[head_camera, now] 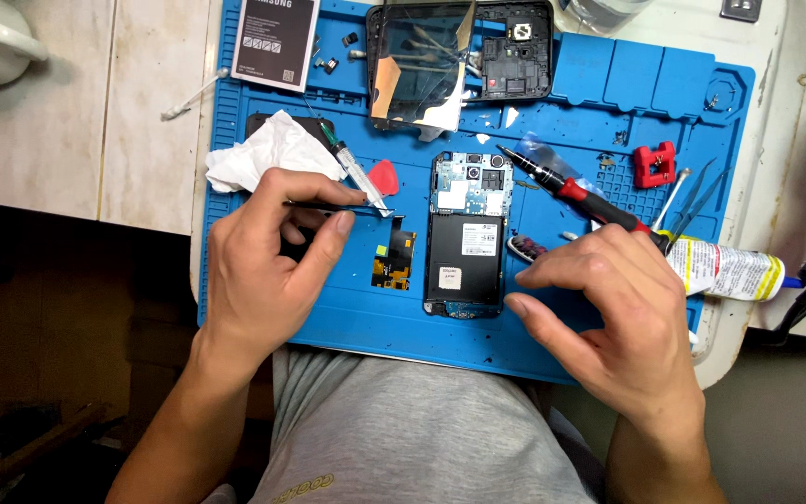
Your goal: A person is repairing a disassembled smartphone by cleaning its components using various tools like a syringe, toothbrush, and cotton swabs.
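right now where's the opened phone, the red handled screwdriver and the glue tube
opened phone (465,245), head view, on its dark middle panel
red handled screwdriver (571,189), head view, on the red grip band
glue tube (728,269), head view, on the tube's printed body

Your blue work mat (608,75) lies on a pale tiled counter (76,112). On the mat you have an opened phone body (466,233) at the centre, a small flex board (394,261) just left of it, a crumpled white tissue (268,149), a syringe (352,163), a red pick (384,177), a grey battery (277,42), a detached screen frame (459,56), a red-and-black screwdriver (562,187), a red clamp (655,163), tweezers (697,201) and a glue tube (725,269). A cotton swab (193,96) rests across the mat's left edge.
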